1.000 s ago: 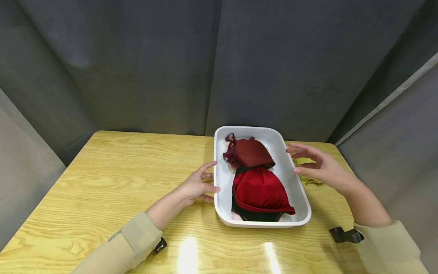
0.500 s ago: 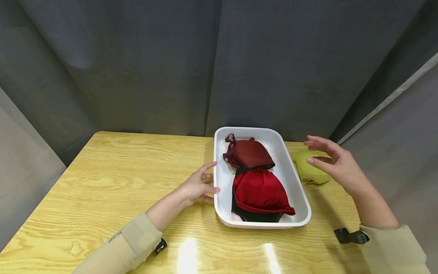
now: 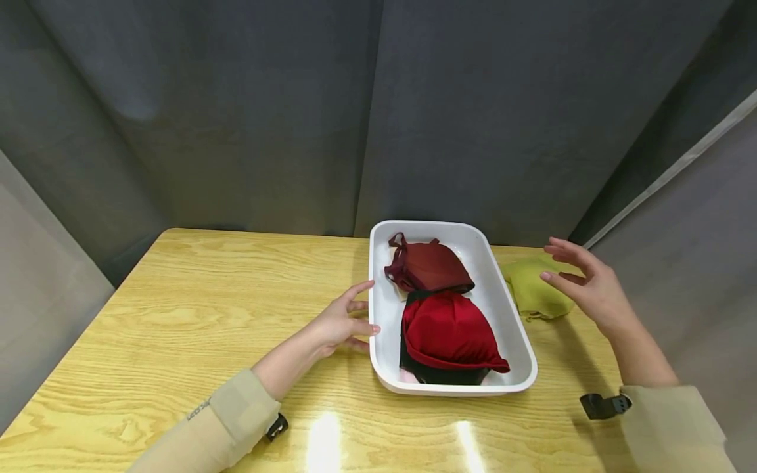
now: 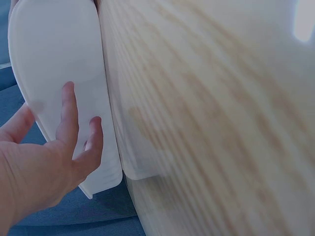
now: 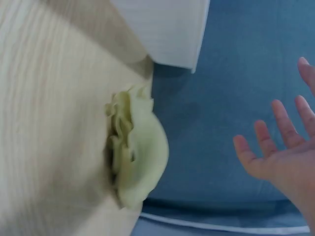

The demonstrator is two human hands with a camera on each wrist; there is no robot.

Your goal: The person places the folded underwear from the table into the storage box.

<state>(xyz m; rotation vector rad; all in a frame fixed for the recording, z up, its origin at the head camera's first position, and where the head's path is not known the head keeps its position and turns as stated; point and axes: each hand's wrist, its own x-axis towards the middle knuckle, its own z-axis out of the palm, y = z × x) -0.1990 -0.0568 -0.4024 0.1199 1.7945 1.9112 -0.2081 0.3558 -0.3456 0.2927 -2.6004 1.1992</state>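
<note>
A white plastic bin stands on the wooden table. Inside lie a maroon bra and, nearer the front, a bright red satin bra over black fabric. My left hand rests against the bin's left side, fingers spread along the outer wall and thumb at the rim; the left wrist view shows these fingers on the white wall. To the right of the bin lies a folded yellow-green bra. My right hand hovers beside and above it, fingers loosely bent and holding nothing.
The wooden table extends left of the bin. Dark grey curtains hang behind the table's back edge, and a lighter panel borders the right side. Black wrist straps show near the sleeves.
My right hand has moved right, away from the bin's right rim, and the yellow-green bra shows more fully. My left hand stays at the bin's left side.
</note>
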